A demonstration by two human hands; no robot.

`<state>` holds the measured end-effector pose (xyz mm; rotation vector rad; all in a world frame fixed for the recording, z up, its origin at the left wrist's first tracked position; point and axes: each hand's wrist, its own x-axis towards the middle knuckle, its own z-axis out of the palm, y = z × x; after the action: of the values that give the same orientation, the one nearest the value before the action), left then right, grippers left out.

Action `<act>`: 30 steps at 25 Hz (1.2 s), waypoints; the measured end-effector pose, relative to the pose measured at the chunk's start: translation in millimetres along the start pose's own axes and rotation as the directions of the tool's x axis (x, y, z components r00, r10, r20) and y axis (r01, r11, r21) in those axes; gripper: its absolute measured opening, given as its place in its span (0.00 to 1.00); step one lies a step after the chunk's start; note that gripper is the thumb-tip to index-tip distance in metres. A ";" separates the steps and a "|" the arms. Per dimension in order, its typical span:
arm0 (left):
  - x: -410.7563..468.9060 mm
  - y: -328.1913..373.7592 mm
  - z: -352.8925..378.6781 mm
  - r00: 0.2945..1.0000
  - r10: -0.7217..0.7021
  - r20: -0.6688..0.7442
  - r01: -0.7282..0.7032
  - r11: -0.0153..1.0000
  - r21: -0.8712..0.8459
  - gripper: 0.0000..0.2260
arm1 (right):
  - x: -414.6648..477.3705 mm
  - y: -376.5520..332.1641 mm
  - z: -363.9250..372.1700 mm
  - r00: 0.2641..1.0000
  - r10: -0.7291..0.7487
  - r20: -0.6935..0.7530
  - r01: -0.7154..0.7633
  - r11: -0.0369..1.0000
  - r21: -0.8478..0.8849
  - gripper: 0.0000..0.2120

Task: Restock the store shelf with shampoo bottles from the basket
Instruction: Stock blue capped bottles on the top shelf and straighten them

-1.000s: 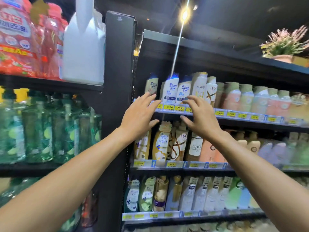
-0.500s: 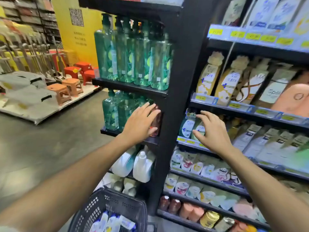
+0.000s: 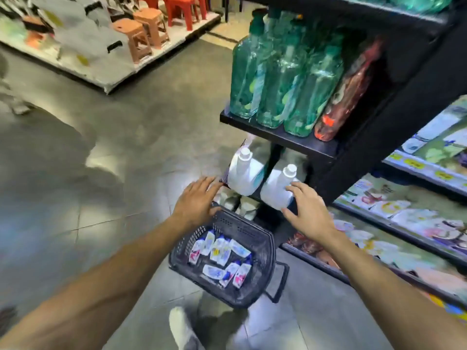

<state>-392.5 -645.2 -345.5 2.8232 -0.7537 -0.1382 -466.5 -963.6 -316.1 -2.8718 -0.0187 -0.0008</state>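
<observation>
Both forearms enter from the bottom corners, cut off at the frame edge. A pale shoe [image 3: 180,327], blurred, shows at bottom centre on the grey floor [image 3: 101,152].

Just above it, in the lower centre, stands the dark basket [image 3: 264,251], its handle folded out to the right. The shampoo bottles [image 3: 219,250] lie flat inside, white with blue and pink marks, their labels too smeared to read.

The left hand [image 3: 195,198] hangs over the basket's far rim and the right hand [image 3: 307,214] lies just right of it. Each grip is slack, fingers spread, with nothing in it. The right fingertips overlap a white jug [image 3: 276,190]; contact cannot be told.

Beyond them, at upper centre, green bottles [image 3: 275,79] line a black shelf [image 3: 275,134]. The goods on the racks [image 3: 414,223] at right are a blur. Stools [image 3: 141,31] sit at top left, partly cropped.

Half a second earlier only the basket's rim showed at the bottom edge and the hands were level with the green bottles. The view has since tipped down and both hands have dropped to the basket.
</observation>
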 end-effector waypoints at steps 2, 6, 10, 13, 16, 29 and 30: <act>-4.4 -33.8 44.9 0.995 -0.006 0.104 0.004 1.000 0.017 0.34 | 6.2 -9.8 52.2 0.994 0.026 0.102 -0.028 0.999 0.021 0.28; -11.0 -75.4 136.4 0.950 -0.004 0.311 0.007 1.000 -0.009 0.33 | 8.5 -11.0 151.7 0.955 0.071 0.289 -0.096 0.993 0.073 0.27; -14.8 -92.5 241.4 0.888 -0.016 0.459 0.039 0.998 -0.040 0.34 | 8.7 5.3 252.0 0.873 0.124 0.472 -0.181 0.980 0.077 0.28; -16.0 -102.1 323.5 0.846 -0.062 0.530 0.095 0.995 -0.035 0.37 | 12.0 27.4 330.4 0.792 0.129 0.596 -0.220 0.972 0.082 0.29; -15.2 -108.4 397.2 0.791 -0.079 0.606 0.103 0.995 -0.005 0.37 | 15.6 52.4 398.7 0.707 0.134 0.695 -0.266 0.960 0.086 0.31; 27.9 -112.8 679.8 0.497 0.009 0.868 -0.069 0.997 0.029 0.20 | 55.4 114.2 639.8 0.626 0.246 0.740 -0.354 0.935 -0.012 0.28; 25.8 -110.6 689.1 0.473 0.005 0.881 -0.067 0.997 0.030 0.21 | 56.5 117.1 646.5 0.625 0.250 0.739 -0.360 0.933 -0.011 0.28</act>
<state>-417.2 -690.8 -1042.0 2.6145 -0.9733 -1.7145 -409.3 -903.5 -970.3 -2.4844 0.3062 1.1758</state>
